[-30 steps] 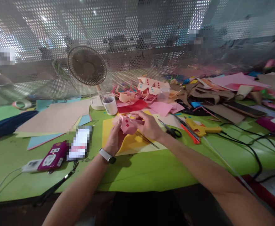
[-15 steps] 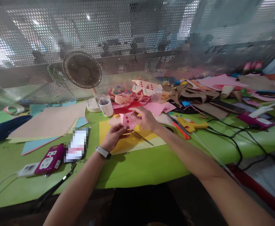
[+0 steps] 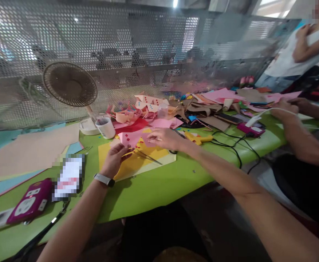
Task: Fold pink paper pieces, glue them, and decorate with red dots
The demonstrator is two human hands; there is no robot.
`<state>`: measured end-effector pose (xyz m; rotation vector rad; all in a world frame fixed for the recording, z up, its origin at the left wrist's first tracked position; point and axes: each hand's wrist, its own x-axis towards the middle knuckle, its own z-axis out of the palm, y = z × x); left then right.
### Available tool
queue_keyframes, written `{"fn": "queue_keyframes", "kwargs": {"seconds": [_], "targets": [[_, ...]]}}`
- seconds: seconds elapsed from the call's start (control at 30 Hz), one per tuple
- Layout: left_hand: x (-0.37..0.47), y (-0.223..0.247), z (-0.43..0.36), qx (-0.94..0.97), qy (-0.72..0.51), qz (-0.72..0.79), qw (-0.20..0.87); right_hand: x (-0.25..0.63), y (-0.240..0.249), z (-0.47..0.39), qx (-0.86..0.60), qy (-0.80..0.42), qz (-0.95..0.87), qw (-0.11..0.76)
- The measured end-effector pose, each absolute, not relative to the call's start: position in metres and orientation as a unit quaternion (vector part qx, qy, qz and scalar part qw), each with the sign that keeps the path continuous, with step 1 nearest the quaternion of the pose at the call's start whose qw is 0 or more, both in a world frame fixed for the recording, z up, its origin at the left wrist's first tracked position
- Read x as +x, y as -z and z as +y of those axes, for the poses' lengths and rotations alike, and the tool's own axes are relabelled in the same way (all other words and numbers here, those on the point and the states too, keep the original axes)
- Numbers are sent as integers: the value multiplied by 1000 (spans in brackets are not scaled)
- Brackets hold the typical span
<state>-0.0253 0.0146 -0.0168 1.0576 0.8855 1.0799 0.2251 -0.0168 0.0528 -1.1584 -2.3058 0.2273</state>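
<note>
A pink paper piece (image 3: 126,138) with red diamond shapes is pinched in my left hand (image 3: 114,158), which wears a watch. My right hand (image 3: 163,138) is just to the right, fingers pressed together near the paper's right side; what they hold is too small to make out. Below both hands lie yellow sheets (image 3: 107,160) and a pair of metal tweezers (image 3: 151,158). Black scissor handles (image 3: 173,151) show partly under my right wrist. A yellow glue gun (image 3: 199,138) rests to the right.
A fan (image 3: 70,84) and a white cup (image 3: 106,128) stand behind at left. Phone (image 3: 69,176) and purple power bank (image 3: 31,200) lie front left. Paper scraps (image 3: 203,105) pile up behind. At right, another person's hands (image 3: 286,109) work; someone in a white shirt (image 3: 290,54) stands beyond.
The view has turned right, bringing two other people in. My right hand has moved slightly away from my left, and more of the pink paper shows between them.
</note>
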Motion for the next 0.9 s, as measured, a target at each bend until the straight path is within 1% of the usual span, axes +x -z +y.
{"fn": "queue_keyframes", "kwargs": {"seconds": [0.13, 0.23, 0.33, 0.43, 0.57, 0.7, 0.8, 0.9], "targets": [[-25, 18, 17, 435, -518, 382, 630, 268, -47, -29, -494, -69, -822, 276], [-25, 18, 20, 408, -571, 367, 611, 294, -44, -27, -556, -96, -774, 287], [-25, 18, 21, 386, -602, 363, 597, 294, -37, -20, -590, -124, -748, 277], [-26, 17, 21, 383, -604, 368, 594, 276, -30, -12, -583, -105, -772, 232], [-27, 18, 21, 387, -603, 368, 593, 276, -31, -11, -589, -25, -789, 172], [-26, 18, 22, 393, -601, 372, 588, 333, -33, -28, -631, 35, -764, 131], [-24, 18, 22, 384, -604, 362, 597, 384, -23, -45, -664, 63, -744, 52], [-23, 19, 21, 383, -598, 359, 606, 415, -4, -53, -677, 48, -734, -34]]}}
